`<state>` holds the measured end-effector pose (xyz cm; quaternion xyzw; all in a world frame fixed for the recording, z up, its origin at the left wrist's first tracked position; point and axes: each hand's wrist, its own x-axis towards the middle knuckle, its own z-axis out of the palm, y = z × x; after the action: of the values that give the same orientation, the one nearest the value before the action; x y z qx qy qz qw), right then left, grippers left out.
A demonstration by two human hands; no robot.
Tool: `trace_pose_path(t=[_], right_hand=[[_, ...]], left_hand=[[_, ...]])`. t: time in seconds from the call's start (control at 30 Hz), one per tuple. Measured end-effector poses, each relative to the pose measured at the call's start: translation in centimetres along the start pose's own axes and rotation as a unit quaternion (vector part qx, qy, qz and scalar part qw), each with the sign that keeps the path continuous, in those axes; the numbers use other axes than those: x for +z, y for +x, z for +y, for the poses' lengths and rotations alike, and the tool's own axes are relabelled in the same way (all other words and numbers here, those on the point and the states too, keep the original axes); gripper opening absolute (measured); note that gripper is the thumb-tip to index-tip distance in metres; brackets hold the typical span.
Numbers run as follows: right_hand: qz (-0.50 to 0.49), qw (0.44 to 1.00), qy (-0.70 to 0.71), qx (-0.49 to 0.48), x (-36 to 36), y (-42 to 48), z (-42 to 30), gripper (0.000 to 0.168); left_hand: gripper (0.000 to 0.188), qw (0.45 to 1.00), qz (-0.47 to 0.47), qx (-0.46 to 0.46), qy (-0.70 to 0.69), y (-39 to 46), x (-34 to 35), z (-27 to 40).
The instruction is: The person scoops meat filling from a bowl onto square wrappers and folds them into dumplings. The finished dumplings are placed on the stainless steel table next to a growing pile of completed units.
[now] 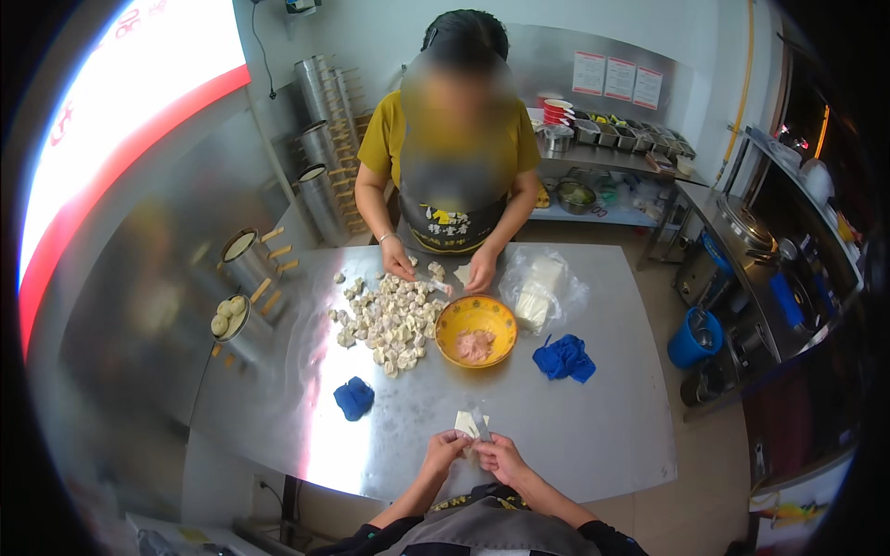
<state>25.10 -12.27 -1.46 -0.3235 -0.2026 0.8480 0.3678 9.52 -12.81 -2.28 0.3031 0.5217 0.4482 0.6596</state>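
At the table's near edge my left hand [446, 448] holds a pale square dough wrapper [464, 421] by its lower part. A flat metal spatula [480, 422] is gripped in my right hand [500, 459], its blade against the wrapper. Beyond my hands stands a yellow patterned bowl [445, 351] with pink minced filling [475, 345] in it. Left of the bowl lies a heap of folded wontons [396, 320]. A clear plastic bag holding a stack of wrappers [539, 292] lies to the bowl's right. Whether filling is on my wrapper cannot be told.
Across the steel table [598, 431], a person [452, 153] holds a utensil and a wrapper over the table. Blue cloths [564, 358] [354, 398] lie on either side. Steamers [243, 326] stand at left; a counter [730, 208] with pots and a blue bucket [695, 337] are at right.
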Motion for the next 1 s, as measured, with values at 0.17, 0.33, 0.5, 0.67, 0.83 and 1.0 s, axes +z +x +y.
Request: trace_pose_path(t=[0.17,0.33,0.5,0.67,0.83,1.0], right_hand=[[0.053,0.997,0.053,-0.005,0.2,0.3,-0.6,0.007],[0.0,0.996,0.047,-0.077,-0.2,0.7,-2.4,0.007],[-0.004,0.989,-0.059,-0.139,0.1,0.5,-3.7,0.004],[0.021,0.983,-0.083,-0.164,0.1,0.5,-3.5,0.005],[0.082,0.975,-0.061,-0.196,-1.0,0.8,-3.6,0.012],[0.111,0.968,-0.045,-0.22,-1.4,0.4,-5.4,0.018]], left_hand=[[0.017,0.994,0.03,0.104,0.032,1.0,0.2,-1.3],[0.016,0.984,-0.049,0.061,-0.161,1.5,2.2,1.3],[0.013,0.99,-0.062,0.031,-0.123,1.7,3.8,2.5],[0.013,0.982,-0.079,0.02,-0.168,2.3,4.0,2.4],[0.028,0.937,-0.101,0.039,-0.333,3.0,2.9,2.4],[0.035,0.909,-0.146,0.009,-0.39,2.1,2.3,5.4]])
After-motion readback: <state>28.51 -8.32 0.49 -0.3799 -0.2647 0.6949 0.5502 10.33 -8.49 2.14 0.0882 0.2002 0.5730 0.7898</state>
